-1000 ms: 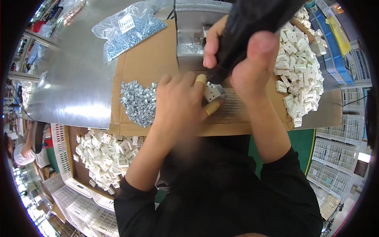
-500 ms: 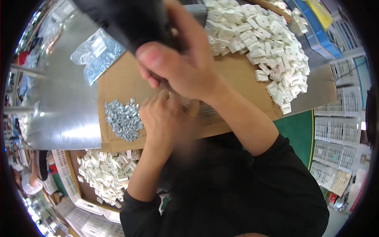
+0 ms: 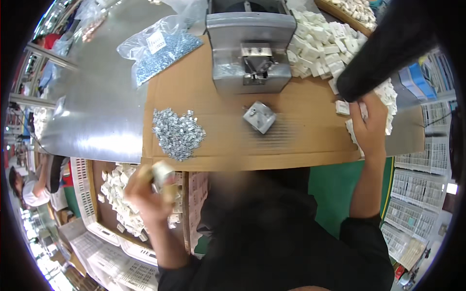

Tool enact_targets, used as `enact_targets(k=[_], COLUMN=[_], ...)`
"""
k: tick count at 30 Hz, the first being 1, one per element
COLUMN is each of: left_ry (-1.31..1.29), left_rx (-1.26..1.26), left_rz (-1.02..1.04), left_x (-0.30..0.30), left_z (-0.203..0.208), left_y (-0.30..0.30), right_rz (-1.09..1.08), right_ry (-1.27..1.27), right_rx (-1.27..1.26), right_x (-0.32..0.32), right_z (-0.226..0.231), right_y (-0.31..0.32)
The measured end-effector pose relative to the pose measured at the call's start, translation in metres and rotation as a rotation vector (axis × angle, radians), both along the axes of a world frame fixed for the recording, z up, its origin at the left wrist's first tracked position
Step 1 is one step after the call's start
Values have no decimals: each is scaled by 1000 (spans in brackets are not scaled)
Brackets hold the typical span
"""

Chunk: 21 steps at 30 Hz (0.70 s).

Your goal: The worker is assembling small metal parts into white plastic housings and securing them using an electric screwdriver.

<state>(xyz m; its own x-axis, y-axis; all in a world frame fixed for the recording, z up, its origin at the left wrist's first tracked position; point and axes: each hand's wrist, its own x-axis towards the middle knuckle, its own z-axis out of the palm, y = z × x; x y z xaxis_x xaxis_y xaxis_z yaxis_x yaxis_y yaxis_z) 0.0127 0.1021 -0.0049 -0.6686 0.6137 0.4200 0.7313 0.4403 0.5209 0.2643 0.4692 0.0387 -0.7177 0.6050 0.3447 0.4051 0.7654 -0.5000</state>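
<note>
1. Head view, far left: a co-worker (image 3: 34, 188) in a light top is near the rim of the picture, well apart from the work.
2. Beside that, a shiny metal surface (image 3: 99, 116) carries a sheet of brown cardboard (image 3: 310, 140).
3. Below the surface's near edge, a white slatted crate (image 3: 83, 186) holds a jumble of white pieces (image 3: 121, 208).
4. Over this crate, the left grip (image 3: 150, 198) is closed on a white block (image 3: 162, 170), raised between thumb and fingers; both are blurred.
5. Farther back, a clear bag (image 3: 167, 51) of small bluish metal bits lies by the cardboard's far left corner.
6. Nearer, a loose pile of small metal parts (image 3: 178, 135) sits on the cardboard.
7. In the middle, a grey machine (image 3: 250, 31) stands at the back; in front of it, apart, a silvery metal fixture (image 3: 260, 118) lies askew.
8. To the right spreads a big heap of white blocks (image 3: 318, 46).
9. At its near side is the right grip (image 3: 371, 126); a black tool (image 3: 383, 56) partly covers the fingertips, so I cannot tell whether they hold anything.
10. Far right: a blue bin (image 3: 416, 80) and, lower, white crates (image 3: 410, 186).
</note>
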Motion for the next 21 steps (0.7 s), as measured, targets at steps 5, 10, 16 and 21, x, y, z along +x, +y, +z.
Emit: enact_targets(k=[5, 10, 16, 21], left_ry=[210, 72, 24, -12], left_rx=[-805, -187, -109, -370], left_rz=[654, 357, 108, 90], left_x=[-4, -7, -20, -35], left_z=[14, 12, 12, 11], left_y=[-108, -30, 90, 107], right_rz=[-38, -44, -41, 96], right_ry=[-282, -402, -236, 10], right_rx=[344, 447, 301, 18], right_x=[24, 23, 12, -11], right_z=[-23, -39, -35, -32], right_y=[7, 12, -12, -41])
